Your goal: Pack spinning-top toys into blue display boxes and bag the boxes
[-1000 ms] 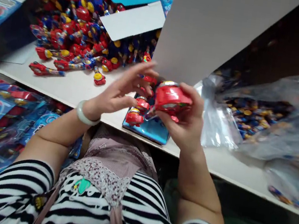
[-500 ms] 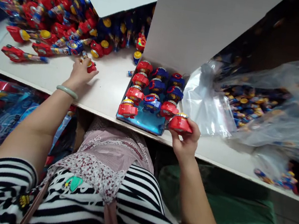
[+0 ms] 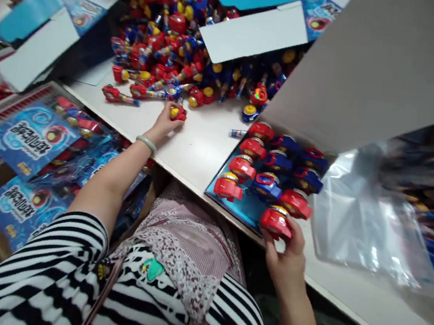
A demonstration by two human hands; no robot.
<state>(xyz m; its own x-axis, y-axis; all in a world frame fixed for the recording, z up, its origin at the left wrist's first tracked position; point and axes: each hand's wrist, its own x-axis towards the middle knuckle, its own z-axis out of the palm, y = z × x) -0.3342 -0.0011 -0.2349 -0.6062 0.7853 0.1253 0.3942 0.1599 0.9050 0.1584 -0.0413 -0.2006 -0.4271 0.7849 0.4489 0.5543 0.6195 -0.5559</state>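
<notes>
My right hand (image 3: 287, 255) grips a red round toy (image 3: 276, 220) at the near right corner of a blue tray (image 3: 248, 211) that holds rows of red and blue toys. The tray lies at the table's near edge, under a raised grey cardboard lid (image 3: 376, 66). My left hand (image 3: 165, 122), with a pale bangle on the wrist, reaches out to the left. Its fingers close on a small red and yellow toy (image 3: 177, 113) at the edge of a big heap of red, blue and yellow toys (image 3: 177, 44).
A clear plastic bag (image 3: 377, 228) with more toys lies to the right of the tray. Printed blue packages (image 3: 30, 136) are stacked below the table on the left. White and blue cards (image 3: 252, 25) rest on the heap. The white table (image 3: 199, 144) shows between heap and tray.
A second ago both hands were together above the tray. The left hand reached out to the heap and took hold of a small toy; the right hand brought the red toy down to the tray's corner.
</notes>
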